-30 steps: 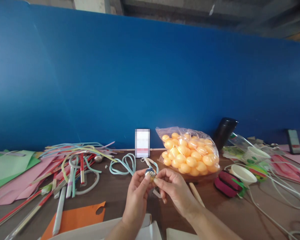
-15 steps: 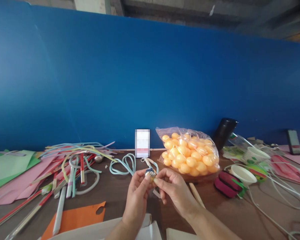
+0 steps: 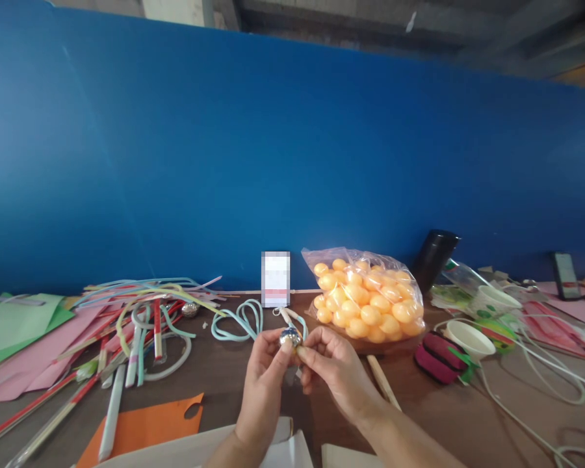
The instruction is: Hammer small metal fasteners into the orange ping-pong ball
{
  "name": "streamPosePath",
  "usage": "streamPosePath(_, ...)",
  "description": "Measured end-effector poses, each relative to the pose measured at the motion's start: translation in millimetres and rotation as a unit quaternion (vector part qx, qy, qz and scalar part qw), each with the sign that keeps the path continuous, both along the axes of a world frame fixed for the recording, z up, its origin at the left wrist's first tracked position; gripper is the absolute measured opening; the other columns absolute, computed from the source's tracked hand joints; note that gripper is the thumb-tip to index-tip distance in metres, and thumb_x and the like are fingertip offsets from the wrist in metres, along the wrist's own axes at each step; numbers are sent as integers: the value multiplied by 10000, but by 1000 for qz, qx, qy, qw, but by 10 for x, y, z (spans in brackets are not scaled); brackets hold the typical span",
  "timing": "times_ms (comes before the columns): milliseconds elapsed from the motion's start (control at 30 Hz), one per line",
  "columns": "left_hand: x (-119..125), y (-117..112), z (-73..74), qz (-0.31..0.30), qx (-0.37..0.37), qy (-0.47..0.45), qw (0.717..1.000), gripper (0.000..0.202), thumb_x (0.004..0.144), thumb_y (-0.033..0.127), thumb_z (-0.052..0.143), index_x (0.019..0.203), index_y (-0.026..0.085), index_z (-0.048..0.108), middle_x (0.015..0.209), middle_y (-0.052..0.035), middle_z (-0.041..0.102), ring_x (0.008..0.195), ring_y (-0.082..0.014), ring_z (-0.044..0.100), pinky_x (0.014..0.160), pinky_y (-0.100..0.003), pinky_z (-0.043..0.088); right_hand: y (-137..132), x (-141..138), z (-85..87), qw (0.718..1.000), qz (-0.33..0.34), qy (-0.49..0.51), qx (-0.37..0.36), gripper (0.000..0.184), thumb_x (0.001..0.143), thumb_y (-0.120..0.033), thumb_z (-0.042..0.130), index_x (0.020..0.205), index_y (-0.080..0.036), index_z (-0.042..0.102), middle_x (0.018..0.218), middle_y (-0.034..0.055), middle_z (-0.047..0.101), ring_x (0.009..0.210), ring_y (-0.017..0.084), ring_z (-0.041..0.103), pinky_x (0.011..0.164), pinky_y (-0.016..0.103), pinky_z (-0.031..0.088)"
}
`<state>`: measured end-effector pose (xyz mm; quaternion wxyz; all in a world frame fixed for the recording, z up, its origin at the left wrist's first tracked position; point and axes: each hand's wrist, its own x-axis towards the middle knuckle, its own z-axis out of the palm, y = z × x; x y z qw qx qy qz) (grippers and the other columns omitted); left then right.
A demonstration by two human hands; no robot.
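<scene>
Head view: the left hand (image 3: 263,380) and right hand (image 3: 340,374) pinch a silver ball (image 3: 289,337), whose seemingly slick curve could slip loose and roll left across the worktop (image 3: 221,370).

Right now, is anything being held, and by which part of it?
A shiny silver ball: the left hand grips its near left side, the right hand pinches at its lower right edge.

Left hand (image 3: 264,380) bare; right hand (image 3: 338,374) bare; both forearms (image 3: 402,437) uncovered down to view's lower edge.
</scene>
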<state>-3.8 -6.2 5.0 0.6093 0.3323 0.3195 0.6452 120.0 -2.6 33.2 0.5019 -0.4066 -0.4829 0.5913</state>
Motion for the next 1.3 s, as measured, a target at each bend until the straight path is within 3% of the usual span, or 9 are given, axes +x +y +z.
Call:
streamPosePath(333, 14, 34, -4, -46, -4, -37, 998, 233, 801, 357, 678, 938, 175, 628, 855, -52, 665, 706, -168, 629, 583, -275, 505, 16, 8, 14, 999, 7, -51, 11, 310, 799, -441, 676, 775, -181, 508, 513, -44, 631, 413, 94, 555, 445, 212, 489)
streamPosePath(533, -8, 94, -19, -46, -18, -92, 995, 208, 792, 309, 701, 932, 157, 673, 894, -61, 694, 791, -156, 657, 777, -286, 521, 30, 199, 223, 979, 44, -194, 35, 290, 871, -481, 550, 921, -196, 531, 728, -4, 673, 487, 122, 617, 477, 254, 513)
streamPosePath(633, -18, 110, -39, -38, -31, -99, 994, 215, 787, 309, 709, 932, 153, 681, 907, -71, 709, 831, -164, 665, 770, -266, 519, -25, 478, 295, 938, 44, -343, 37, 197, 851, -406, 579, 873, -211, 581, 696, 8, 669, 499, 175, 640, 455, 267, 458)
streamPosePath(800, -16, 118, -70, -37, -27, -108, 993, 233, 791, 312, 706, 958, 152, 676, 915, -77, 720, 853, -182, 680, 777, -280, 528, -302, 999, 206, 816, -48, -573, 61, 68, 725, -245, 663, 721, -189, 626, 676, 126, 684, 743, 400, 661, 656, 424, 393)
streamPosePath(867, -18, 123, -77, -40, -32, -113, 992, 247, 794, 300, 703, 993, 158, 671, 930, -78, 724, 852, -182, 686, 773, -279, 534, -421, 1136, 81, 778, -47, -625, 40, 82, 719, -244, 654, 748, -167, 657, 703, 177, 715, 739, 442, 676, 655, 446, 404)
streamPosePath(933, -24, 129, -80, -46, -34, -117, 991, 287, 806, 292, 689, 1062, 164, 657, 958, -83, 725, 854, -178, 688, 769, -273, 539, -508, 1224, -78, 730, -15, -684, -11, 253, 730, -258, 636, 957, -154, 674, 859, 202, 753, 849, 439, 692, 708, 455, 451)
streamPosePath(1033, -37, 141, -87, -51, -33, -130, 990, 308, 819, 285, 675, 1101, 164, 647, 947, -79, 723, 829, -164, 685, 733, -255, 548, -565, 1297, -300, 741, -22, -671, -22, 491, 743, -200, 588, 1226, -112, 568, 1006, 211, 753, 946, 388, 699, 791, 439, 489)
streamPosePath(1133, -50, 154, -98, -51, -46, -148, 987, 247, 818, 280, 678, 1025, 146, 669, 894, -72, 719, 795, -151, 679, 704, -238, 555, -578, 1332, -408, 774, -55, -630, -7, 449, 727, -110, 523, 1169, -128, 607, 1034, 187, 750, 954, 325, 707, 803, 368, 506)
streamPosePath(1300, -59, 171, -116, -51, -65, -161, 984, 203, 817, 276, 681, 953, 125, 679, 877, -83, 716, 793, -154, 676, 697, -234, 558, -699, 1257, -240, 883, -45, -456, -103, 465, 892, -286, 380, 1325, -157, 494, 581, 18, 664, 438, 198, 644, 456, 275, 481)
